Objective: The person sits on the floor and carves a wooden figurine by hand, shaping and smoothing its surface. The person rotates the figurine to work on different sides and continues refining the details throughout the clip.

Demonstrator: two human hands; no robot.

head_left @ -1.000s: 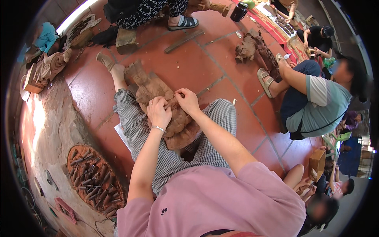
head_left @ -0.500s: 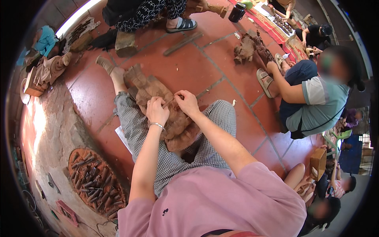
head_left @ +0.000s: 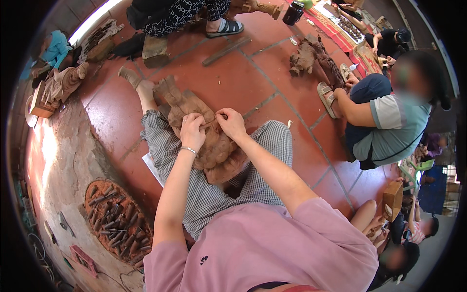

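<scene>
A brown carved wooden figure (head_left: 206,141) lies lengthwise on my lap, over checked trousers (head_left: 204,194), its far end by my bare foot. My left hand (head_left: 192,130) and my right hand (head_left: 231,123) sit side by side on its upper middle. Between their fingertips both pinch a small thin strip, possibly sandpaper (head_left: 210,123), pressed against the wood. What lies under the fingers is hidden.
A round tray of several carving tools (head_left: 114,221) lies on the floor at my lower left. A person in a teal shirt (head_left: 394,121) sits at right beside another wooden carving (head_left: 311,53). Another person's sandalled foot (head_left: 224,27) and a wooden stick (head_left: 226,50) are ahead. A carving (head_left: 58,87) stands far left.
Both hands stay on the carved figure with only slight finger shifts. The view has drifted a little, and the seated person at right has leaned slightly.
</scene>
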